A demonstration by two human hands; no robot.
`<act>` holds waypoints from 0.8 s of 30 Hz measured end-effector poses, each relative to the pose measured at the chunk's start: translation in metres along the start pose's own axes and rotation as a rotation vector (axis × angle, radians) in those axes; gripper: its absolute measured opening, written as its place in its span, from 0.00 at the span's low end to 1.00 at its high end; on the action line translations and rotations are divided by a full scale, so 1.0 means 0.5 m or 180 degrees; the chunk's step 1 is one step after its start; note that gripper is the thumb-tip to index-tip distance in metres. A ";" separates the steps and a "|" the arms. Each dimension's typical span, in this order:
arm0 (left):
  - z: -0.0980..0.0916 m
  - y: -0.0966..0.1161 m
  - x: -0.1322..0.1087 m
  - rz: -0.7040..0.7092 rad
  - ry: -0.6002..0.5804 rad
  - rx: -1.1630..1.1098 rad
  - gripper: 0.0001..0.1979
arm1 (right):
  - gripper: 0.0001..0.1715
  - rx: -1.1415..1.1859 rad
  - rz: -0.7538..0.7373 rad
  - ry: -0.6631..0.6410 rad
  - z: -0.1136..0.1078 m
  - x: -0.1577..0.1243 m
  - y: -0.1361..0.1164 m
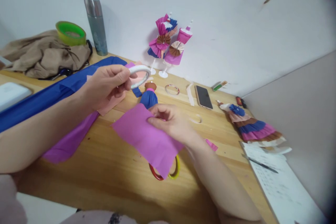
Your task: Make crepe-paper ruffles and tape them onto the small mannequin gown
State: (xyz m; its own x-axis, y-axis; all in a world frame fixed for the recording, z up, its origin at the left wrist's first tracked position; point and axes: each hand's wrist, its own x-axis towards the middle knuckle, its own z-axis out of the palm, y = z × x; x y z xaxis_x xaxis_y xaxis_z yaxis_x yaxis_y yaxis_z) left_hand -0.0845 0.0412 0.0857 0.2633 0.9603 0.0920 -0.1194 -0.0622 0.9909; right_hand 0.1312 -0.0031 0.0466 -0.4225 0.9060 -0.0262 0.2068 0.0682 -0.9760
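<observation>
Between the thumb and fingers of my left hand is a narrow roll of white tape, held up over the table. My right hand pinches the upper edge of a magenta sheet of crepe paper, which hangs tilted above the wood. Under its lower corner show the red and yellow handles of scissors; their blades are hidden. Just beyond my right hand lies a small paper dress with a blue skirt and brown top. Blue crepe paper and more magenta paper lie under my left arm.
Two small dress stands with paper dresses stand against the wall. A phone, a clear tape roll, a layered paper dress and a notebook with a pen lie rightward. At back left are a flask and green tape on brown cloth.
</observation>
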 end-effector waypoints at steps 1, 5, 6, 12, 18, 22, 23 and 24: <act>0.000 -0.003 0.000 -0.0031 -0.0039 0.0035 0.21 | 0.08 0.0285 0.0040 -0.0080 -0.008 -0.005 -0.010; 0.008 -0.015 -0.006 -0.0100 -0.0333 0.0330 0.15 | 0.09 0.0940 -0.0068 -0.0197 -0.036 -0.028 -0.044; 0.012 -0.017 -0.009 -0.0088 -0.0453 0.0441 0.13 | 0.08 0.0951 -0.0100 -0.0191 -0.041 -0.033 -0.051; 0.043 -0.013 -0.033 -0.0014 -0.1041 0.0841 0.08 | 0.07 0.0349 -0.0152 0.0032 -0.055 -0.057 -0.087; 0.051 -0.017 -0.041 0.0056 -0.1127 0.1103 0.12 | 0.07 -0.0443 -0.0499 0.0213 -0.041 -0.059 -0.094; 0.049 -0.023 -0.043 0.0025 -0.1251 0.1362 0.15 | 0.05 -0.0503 -0.0695 0.0421 -0.032 -0.052 -0.078; 0.049 -0.024 -0.044 0.0025 -0.1261 0.1399 0.16 | 0.04 -0.0491 -0.0727 0.0508 -0.030 -0.050 -0.074; 0.050 -0.025 -0.045 0.0033 -0.1266 0.1410 0.16 | 0.04 -0.0486 -0.0760 0.0581 -0.028 -0.048 -0.071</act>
State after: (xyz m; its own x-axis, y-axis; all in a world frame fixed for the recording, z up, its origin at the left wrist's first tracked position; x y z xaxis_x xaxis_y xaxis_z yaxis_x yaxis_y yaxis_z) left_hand -0.0651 0.0135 0.0737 0.6128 0.7888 0.0471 0.2644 -0.2608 0.9285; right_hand 0.1463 -0.0212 0.0848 -0.3127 0.9158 0.2519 0.2566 0.3368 -0.9059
